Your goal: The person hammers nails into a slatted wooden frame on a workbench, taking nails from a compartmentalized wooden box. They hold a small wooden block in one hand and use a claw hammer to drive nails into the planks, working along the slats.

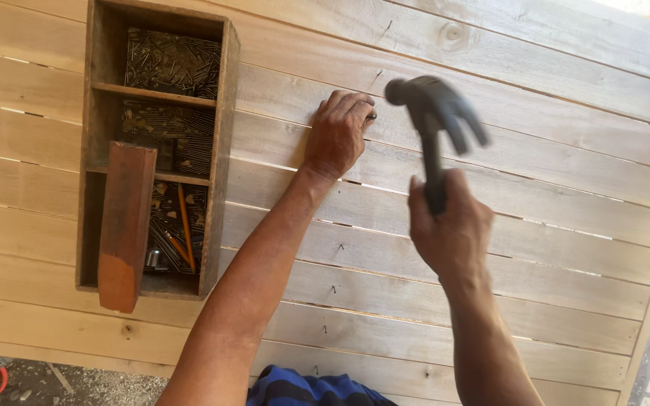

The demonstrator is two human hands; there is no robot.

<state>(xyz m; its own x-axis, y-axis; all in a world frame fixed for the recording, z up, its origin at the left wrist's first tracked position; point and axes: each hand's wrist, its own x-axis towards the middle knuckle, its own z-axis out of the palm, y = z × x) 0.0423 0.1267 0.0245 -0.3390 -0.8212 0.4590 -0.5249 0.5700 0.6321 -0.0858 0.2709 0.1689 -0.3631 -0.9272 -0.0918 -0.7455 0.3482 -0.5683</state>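
We are gripping claw hammer in right hand, fingers wrapping tight round handle, head blurring above boards. Left hand is pressing on pale plank deck, fingertips pinching together on small nail. Wooden box of nails is sitting just left, pencil lying inside, loose board resting across it.

Bare forearms, no sleeves; blue, dark-striped clothing below.

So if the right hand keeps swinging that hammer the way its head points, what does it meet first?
Probably the nail pinched by the left hand, with those fingertips right beside it; the hammer is motion-blurred, so depth is uncertain.
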